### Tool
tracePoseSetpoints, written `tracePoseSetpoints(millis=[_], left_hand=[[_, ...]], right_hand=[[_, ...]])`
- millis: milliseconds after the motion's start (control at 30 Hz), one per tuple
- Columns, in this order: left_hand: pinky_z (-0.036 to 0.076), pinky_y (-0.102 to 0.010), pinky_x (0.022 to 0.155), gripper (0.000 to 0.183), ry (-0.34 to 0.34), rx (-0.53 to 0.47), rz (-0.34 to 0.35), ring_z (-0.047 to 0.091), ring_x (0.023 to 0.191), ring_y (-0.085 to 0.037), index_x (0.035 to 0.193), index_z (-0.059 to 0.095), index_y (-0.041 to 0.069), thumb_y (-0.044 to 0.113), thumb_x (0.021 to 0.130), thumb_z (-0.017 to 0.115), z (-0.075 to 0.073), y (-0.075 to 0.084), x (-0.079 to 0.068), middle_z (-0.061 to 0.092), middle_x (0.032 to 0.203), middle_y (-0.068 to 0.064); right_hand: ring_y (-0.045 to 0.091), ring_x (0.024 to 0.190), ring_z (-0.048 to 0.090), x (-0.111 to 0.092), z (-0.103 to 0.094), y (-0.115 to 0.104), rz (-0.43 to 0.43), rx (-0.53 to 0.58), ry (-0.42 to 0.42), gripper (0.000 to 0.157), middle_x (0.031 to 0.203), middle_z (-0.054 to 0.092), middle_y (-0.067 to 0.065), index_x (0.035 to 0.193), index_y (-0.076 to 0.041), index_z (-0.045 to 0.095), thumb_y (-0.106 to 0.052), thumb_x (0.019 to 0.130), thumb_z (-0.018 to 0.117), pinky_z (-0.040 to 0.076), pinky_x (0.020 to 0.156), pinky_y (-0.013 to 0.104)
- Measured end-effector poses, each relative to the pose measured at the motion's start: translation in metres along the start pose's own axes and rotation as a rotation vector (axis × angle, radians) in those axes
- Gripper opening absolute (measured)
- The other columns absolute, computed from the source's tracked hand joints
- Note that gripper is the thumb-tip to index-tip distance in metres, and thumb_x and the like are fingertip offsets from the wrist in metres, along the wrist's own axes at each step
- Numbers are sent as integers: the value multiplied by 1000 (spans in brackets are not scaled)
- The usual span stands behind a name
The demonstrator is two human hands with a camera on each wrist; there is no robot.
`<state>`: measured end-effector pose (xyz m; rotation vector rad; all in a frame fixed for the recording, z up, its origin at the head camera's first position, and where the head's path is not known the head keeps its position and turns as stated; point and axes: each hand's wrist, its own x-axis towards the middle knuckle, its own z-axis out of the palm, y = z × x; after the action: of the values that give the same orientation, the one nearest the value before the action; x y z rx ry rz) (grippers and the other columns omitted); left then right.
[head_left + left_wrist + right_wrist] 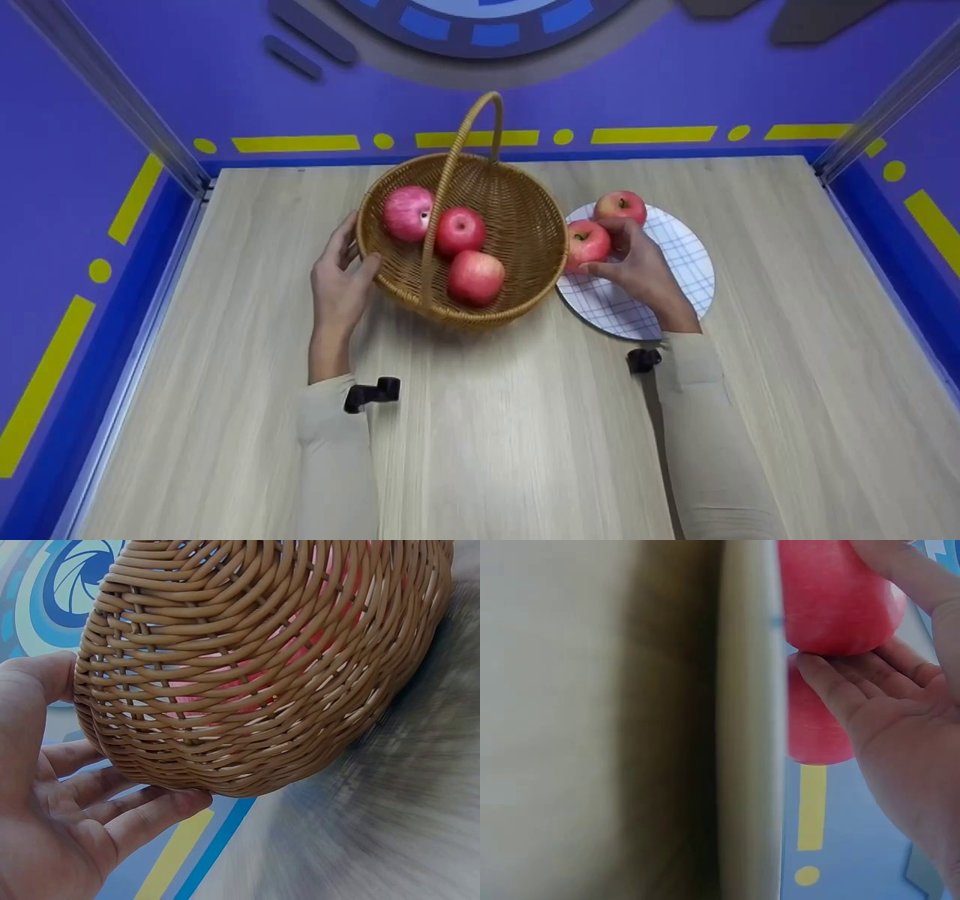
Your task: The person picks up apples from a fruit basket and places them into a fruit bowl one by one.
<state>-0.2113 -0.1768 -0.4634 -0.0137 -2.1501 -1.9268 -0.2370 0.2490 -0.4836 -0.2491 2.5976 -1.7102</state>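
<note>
My left hand (339, 289) is at the left side of a brown wicker basket (525, 225), thumb at the rim and fingers spread along its outer wall (247, 742). Three red-pink apples lie in the basket: a streaked one (407, 213), a darker one (460, 231) and a paler one (476, 278). My right hand (637, 266) pinches another red apple (587, 244) between thumb and fingers, over the left part of a white checked plate (686, 259) and beside the basket's right rim. Behind it sits one more apple (621, 206) on the plate.
The basket's tall arched handle (450, 172) rises over the apples. Around the pale wooden table (510, 435), blue panels with yellow marks (652, 135) stand at the back and both sides. Small black cameras (373, 394) are worn on both wrists.
</note>
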Motion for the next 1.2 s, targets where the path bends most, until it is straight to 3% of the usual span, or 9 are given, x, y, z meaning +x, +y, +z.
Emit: tracePoseSetpoints(millis=[433,867,1200], left_hand=[[55,-42,105,67,-1,-1,1,58,133,-30,158,49,4,1,93,65,0,1,0,53,157,-11],[56,-42,104,66,-2,33,-10,58,133,-28,159,51,9,6,94,65,0,1,-1,55,156,-8],[57,-39,102,67,0,14,-20,58,133,-29,159,51,9,5,93,65,0,0,-1,54,156,-8]], right_hand=[[30,131,58,3,-3,10,-23,-107,13,76,145,57,17,148,3,49,-5,84,90,51,111,45],[35,122,64,4,-3,6,-135,-208,53,79,142,62,21,150,3,54,0,80,91,56,102,52],[34,123,60,6,-3,6,-105,-237,57,79,138,61,21,150,2,54,4,80,90,56,101,51]])
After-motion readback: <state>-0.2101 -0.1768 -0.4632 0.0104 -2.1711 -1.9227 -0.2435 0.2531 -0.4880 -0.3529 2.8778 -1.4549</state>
